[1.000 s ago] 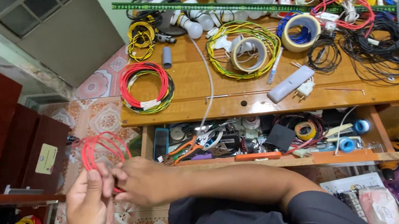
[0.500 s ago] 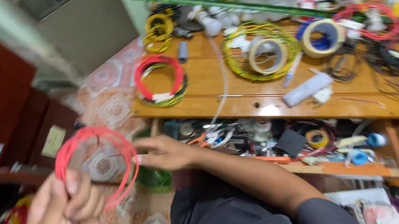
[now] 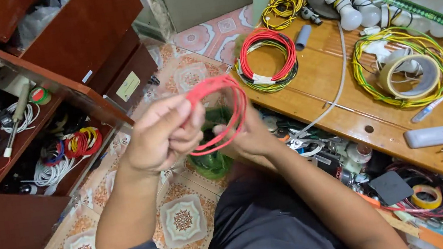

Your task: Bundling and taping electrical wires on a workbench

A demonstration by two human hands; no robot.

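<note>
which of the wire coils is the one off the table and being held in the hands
The plain red coil, held up between the left hand and right hand. The red-and-black coil and yellow-green coil lie on the wooden table.

Wire loop [image 3: 219,113]: held between both hands, left hand [image 3: 162,135], right hand [image 3: 249,135] behind it. Desk [image 3: 331,83]: to the right, carrying wire coils [image 3: 268,59], bulbs [image 3: 349,15], tape rolls [image 3: 410,76]. Cabinet [image 3: 26,129]: left, holding cables.
</note>
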